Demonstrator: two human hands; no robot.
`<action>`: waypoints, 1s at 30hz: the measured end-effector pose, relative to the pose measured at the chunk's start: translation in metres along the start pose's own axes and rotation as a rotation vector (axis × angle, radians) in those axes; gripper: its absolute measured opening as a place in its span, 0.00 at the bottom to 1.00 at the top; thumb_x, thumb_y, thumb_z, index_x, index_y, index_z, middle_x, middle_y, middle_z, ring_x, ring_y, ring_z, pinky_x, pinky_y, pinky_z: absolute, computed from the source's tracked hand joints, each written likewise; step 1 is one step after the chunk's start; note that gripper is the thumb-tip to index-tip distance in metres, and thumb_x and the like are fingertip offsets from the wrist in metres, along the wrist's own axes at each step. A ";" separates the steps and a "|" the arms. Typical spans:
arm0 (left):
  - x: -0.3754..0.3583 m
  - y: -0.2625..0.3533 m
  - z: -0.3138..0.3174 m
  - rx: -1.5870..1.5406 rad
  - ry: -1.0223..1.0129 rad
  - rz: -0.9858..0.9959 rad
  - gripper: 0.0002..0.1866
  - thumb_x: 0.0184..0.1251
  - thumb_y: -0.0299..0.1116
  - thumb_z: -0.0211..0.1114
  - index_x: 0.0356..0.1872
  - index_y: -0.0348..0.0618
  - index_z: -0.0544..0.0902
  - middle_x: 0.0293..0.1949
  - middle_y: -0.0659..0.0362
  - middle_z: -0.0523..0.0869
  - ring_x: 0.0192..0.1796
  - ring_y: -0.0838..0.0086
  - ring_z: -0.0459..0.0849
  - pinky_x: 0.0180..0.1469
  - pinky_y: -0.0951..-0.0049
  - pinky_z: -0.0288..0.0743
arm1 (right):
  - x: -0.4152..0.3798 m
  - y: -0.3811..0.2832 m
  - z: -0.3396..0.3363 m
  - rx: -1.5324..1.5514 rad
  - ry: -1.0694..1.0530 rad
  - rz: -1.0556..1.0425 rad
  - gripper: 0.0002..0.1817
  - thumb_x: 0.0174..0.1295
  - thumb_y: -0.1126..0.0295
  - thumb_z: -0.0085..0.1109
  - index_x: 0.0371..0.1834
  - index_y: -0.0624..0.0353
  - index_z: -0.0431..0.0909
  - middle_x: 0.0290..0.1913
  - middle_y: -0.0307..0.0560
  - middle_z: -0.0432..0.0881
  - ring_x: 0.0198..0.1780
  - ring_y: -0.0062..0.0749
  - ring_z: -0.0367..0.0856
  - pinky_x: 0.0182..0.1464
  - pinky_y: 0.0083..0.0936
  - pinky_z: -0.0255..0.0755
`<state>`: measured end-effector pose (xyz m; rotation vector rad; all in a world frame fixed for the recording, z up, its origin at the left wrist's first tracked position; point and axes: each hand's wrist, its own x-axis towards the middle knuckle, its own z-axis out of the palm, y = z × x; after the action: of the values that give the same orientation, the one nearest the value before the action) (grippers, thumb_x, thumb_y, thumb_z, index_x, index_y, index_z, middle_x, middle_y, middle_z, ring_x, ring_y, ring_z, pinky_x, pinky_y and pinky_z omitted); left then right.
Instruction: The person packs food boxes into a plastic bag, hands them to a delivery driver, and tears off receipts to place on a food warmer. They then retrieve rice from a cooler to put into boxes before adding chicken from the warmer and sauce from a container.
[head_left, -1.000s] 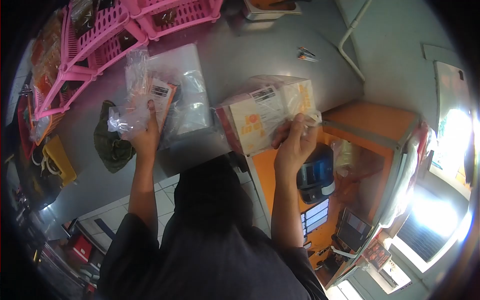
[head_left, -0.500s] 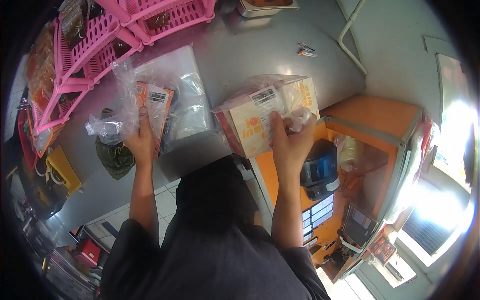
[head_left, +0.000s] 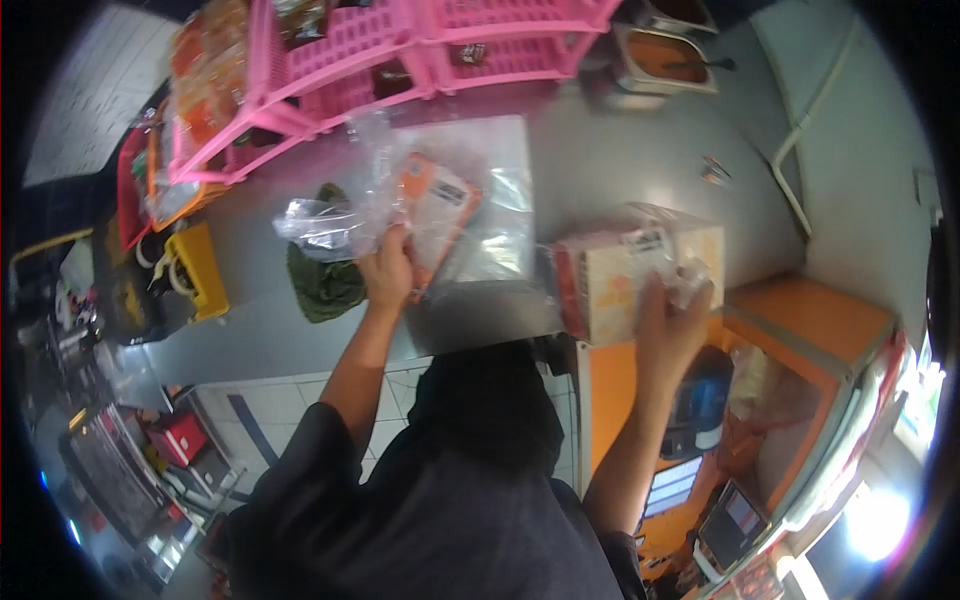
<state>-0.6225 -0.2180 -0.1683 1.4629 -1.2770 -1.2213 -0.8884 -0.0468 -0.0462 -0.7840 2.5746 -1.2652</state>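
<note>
My left hand (head_left: 388, 270) is closed on a clear plastic bag (head_left: 372, 190) that holds an orange packet (head_left: 437, 215) with a white label. Under the packet lies a stack of clear plastic sheets (head_left: 505, 165). My right hand (head_left: 672, 325) pinches the gathered top of a plastic bag wrapped around a cream box (head_left: 615, 290) with orange print and a label on top. The box sits at the counter's front edge. A dark green cloth (head_left: 325, 280) lies left of my left hand.
Pink baskets (head_left: 350, 65) line the counter's back. Metal food trays (head_left: 665, 60) stand at back right, near small items (head_left: 716, 170). A yellow container (head_left: 200, 270) is at left. Right of the counter is an orange cabinet (head_left: 810, 320) holding a dark device (head_left: 700, 400).
The view has turned, so everything sits further right in it, and more of the left side shows. Both hands keep their holds on the bagged packet and the bagged box.
</note>
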 end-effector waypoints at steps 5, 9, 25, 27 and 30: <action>0.002 -0.010 -0.010 -0.073 -0.049 -0.180 0.12 0.70 0.33 0.58 0.38 0.31 0.82 0.34 0.56 0.83 0.38 0.70 0.79 0.41 0.68 0.72 | 0.000 -0.014 0.001 0.024 -0.030 0.029 0.14 0.66 0.70 0.64 0.49 0.64 0.73 0.30 0.43 0.80 0.29 0.21 0.76 0.30 0.21 0.70; 0.004 -0.004 0.003 -0.198 -0.031 0.005 0.10 0.69 0.34 0.61 0.32 0.38 0.82 0.26 0.62 0.80 0.25 0.78 0.76 0.28 0.74 0.68 | 0.001 -0.010 0.002 -0.064 -0.026 -0.039 0.15 0.67 0.70 0.63 0.50 0.66 0.72 0.33 0.44 0.80 0.29 0.21 0.77 0.30 0.22 0.72; 0.004 0.031 0.008 0.213 -0.102 0.502 0.04 0.55 0.26 0.64 0.30 0.36 0.82 0.25 0.50 0.83 0.24 0.57 0.81 0.30 0.61 0.70 | 0.006 -0.028 -0.038 -0.390 -0.053 -0.286 0.12 0.72 0.67 0.56 0.45 0.66 0.81 0.36 0.58 0.85 0.34 0.47 0.84 0.37 0.30 0.75; 0.004 0.010 0.005 0.358 -0.108 0.516 0.08 0.56 0.26 0.63 0.36 0.36 0.85 0.27 0.48 0.85 0.27 0.55 0.82 0.34 0.60 0.72 | 0.008 -0.005 -0.048 -0.332 -0.113 -0.216 0.11 0.71 0.70 0.57 0.47 0.67 0.82 0.35 0.54 0.86 0.32 0.40 0.83 0.36 0.25 0.74; 0.004 0.019 0.004 0.288 -0.242 0.496 0.20 0.60 0.21 0.56 0.54 0.29 0.80 0.44 0.51 0.87 0.44 0.65 0.83 0.52 0.68 0.74 | 0.001 -0.004 -0.048 -0.002 -0.023 -0.063 0.09 0.71 0.71 0.57 0.45 0.67 0.82 0.34 0.47 0.86 0.34 0.25 0.82 0.38 0.23 0.75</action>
<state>-0.6296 -0.2249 -0.1512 1.1043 -1.9080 -0.9224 -0.9050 -0.0160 -0.0131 -0.8809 2.5532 -1.2634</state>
